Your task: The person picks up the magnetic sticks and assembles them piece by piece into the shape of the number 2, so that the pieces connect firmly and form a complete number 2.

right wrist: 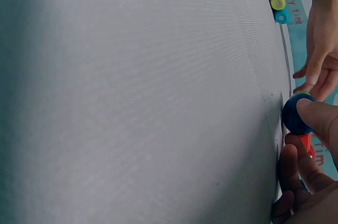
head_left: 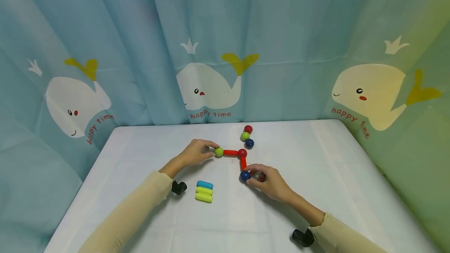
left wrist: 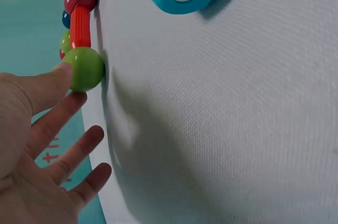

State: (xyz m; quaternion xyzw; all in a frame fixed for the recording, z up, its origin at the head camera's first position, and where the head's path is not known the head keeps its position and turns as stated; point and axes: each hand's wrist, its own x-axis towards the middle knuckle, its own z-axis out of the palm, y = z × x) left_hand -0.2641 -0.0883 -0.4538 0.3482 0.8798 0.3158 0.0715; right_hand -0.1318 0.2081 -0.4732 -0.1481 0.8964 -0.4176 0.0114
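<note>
Two red rods and three balls form an L-shaped chain on the white table. My left hand [head_left: 197, 152] pinches the green ball [head_left: 219, 152] at its left end, thumb and index finger on it, the other fingers spread in the left wrist view. From there one red rod [head_left: 230, 152] runs to a red ball [head_left: 242, 153] at the corner. A second red rod [head_left: 243, 163] leads toward me to a dark blue ball [head_left: 245, 176]. My right hand [head_left: 270, 180] pinches that blue ball between thumb and fingers, the thumb lying across it in the right wrist view.
Behind the chain lie a loose red ball [head_left: 248, 129], a green ball [head_left: 245, 136] and a blue ball [head_left: 249, 143]. Nearer me, a blue rod [head_left: 205, 184] lies beside two yellow-green rods [head_left: 204, 194]. A whale-print curtain [head_left: 288, 50] surrounds the table [head_left: 158, 221].
</note>
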